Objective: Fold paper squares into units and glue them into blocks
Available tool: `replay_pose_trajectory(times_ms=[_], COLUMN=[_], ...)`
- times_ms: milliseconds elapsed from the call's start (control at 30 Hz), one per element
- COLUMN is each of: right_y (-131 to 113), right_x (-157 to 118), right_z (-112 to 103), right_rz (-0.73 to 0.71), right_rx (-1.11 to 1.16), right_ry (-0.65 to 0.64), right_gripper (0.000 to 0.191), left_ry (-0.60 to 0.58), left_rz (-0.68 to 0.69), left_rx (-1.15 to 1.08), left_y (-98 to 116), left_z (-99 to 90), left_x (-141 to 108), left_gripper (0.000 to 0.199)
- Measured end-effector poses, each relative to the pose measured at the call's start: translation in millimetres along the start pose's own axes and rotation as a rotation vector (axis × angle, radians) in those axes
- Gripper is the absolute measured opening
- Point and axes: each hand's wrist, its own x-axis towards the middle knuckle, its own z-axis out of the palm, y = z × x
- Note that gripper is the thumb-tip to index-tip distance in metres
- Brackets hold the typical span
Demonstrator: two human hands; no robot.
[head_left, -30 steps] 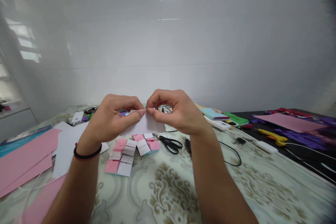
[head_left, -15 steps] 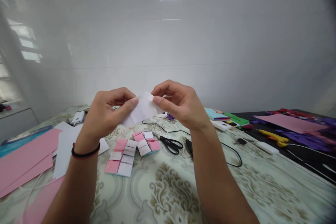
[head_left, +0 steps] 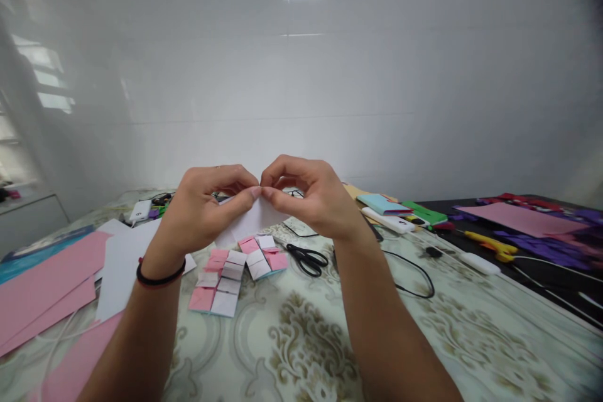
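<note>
A sheet of white paper point(head_left: 249, 221) hangs above the table, pinched along its top edge. My left hand point(head_left: 210, 204), with a dark band at the wrist, grips it between thumb and fingers. Close beside it, my right hand point(head_left: 306, 195) pinches the same edge, the two thumb tips almost touching. The fingers cover part of the paper's upper edge. Below the paper lie folded pink and white paper pieces point(head_left: 225, 286), with a smaller group point(head_left: 258, 264) to their right. Black-handled scissors point(head_left: 308, 260) rest just right of these.
Pink sheets point(head_left: 51, 289) and white sheets point(head_left: 120, 264) spread over the left side of the patterned cloth point(head_left: 311, 352). A black cable point(head_left: 424, 273) curls at the right, near a yellow glue gun point(head_left: 492, 245), a white power strip point(head_left: 480, 264) and coloured papers point(head_left: 384, 203).
Both hands have come together at the paper's top edge; my left moved right and my right moved left. The paper now hangs lower beneath the fingertips.
</note>
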Motion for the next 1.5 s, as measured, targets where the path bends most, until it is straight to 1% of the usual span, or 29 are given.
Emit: replay_pose_trajectory(times_ms=[133, 167, 233, 267, 300, 333, 400, 467, 533, 600, 700, 767, 867, 1033, 1133, 1233, 1267, 1400, 1500], right_y=[3, 5, 9, 11, 13, 15, 16, 14, 10, 6, 2, 1, 0, 1, 4, 6, 6, 5, 6], right_x=[-1, -2, -3, -4, -4, -5, -5, -4, -3, -2, -1, -1, -2, -4, -6, -6, -6, -4, -3], right_z=[-6, -9, -17, -22, -26, -29, -31, -26, -17, -8, -1, 0, -1, -11, -19, -20, -19, -8, -6], right_rz=[-0.003, 0.006, 0.028, 0.041, 0.052, 0.057, 0.046, 0.032, 0.038, 0.028, 0.028, 0.042, 0.064, 0.117, 0.106, 0.056, 0.050, 0.091, 0.085], right_rx=[0.020, 0.010, -0.019, -0.028, -0.026, -0.010, 0.040, 0.076, 0.080, 0.074, 0.048, 0.037, 0.036, 0.002, -0.015, 0.026, 0.038, 0.031, 0.031], right_ry=[-0.013, -0.013, -0.015, -0.014, -0.001, 0.025, 0.091, 0.116, 0.082, 0.054, 0.039, 0.027, 0.015, -0.014, -0.010, 0.063, 0.063, -0.045, -0.023], right_gripper=[0.006, 0.007, 0.008, 0.008, 0.009, 0.009, 0.012, 0.015, 0.015, 0.014, 0.009, 0.007, 0.005, 0.007, 0.007, 0.009, 0.012, 0.019, 0.023], left_ry=[0.035, 0.067, 0.185, 0.277, 0.344, 0.333, 0.238, 0.184, 0.150, 0.092, 0.045, 0.046, 0.072, 0.139, 0.198, 0.158, 0.138, 0.109, 0.138], left_rz=[-0.003, -0.008, -0.031, -0.031, -0.065, -0.092, -0.110, -0.080, -0.036, -0.017, 0.000, 0.015, 0.023, -0.019, -0.033, -0.034, -0.032, -0.013, -0.026], left_rx=[-0.054, -0.072, -0.104, -0.123, -0.120, -0.113, -0.110, -0.095, -0.078, -0.047, -0.032, -0.023, -0.004, -0.036, 0.008, 0.046, 0.047, -0.002, -0.085], left_y=[-1, -3, -8, -11, -15, -18, -22, -23, -20, -14, -6, -3, -4, -11, -15, -16, -16, -12, -11], left_z=[2.0, 0.3, -6.5, -11.3, -16.3, -21.0, -27.2, -27.0, -20.9, -12.4, -2.1, 1.3, 1.4, -6.7, -12.1, -12.2, -10.7, -1.7, 1.0], left_x=[1, 0, -3, -4, -6, -7, -9, -9, -7, -4, -2, -2, -2, -5, -7, -7, -6, -2, -2], left_gripper=[0.016, 0.015, 0.015, 0.014, 0.015, 0.014, 0.013, 0.011, 0.011, 0.012, 0.012, 0.013, 0.013, 0.013, 0.013, 0.012, 0.012, 0.011, 0.007])
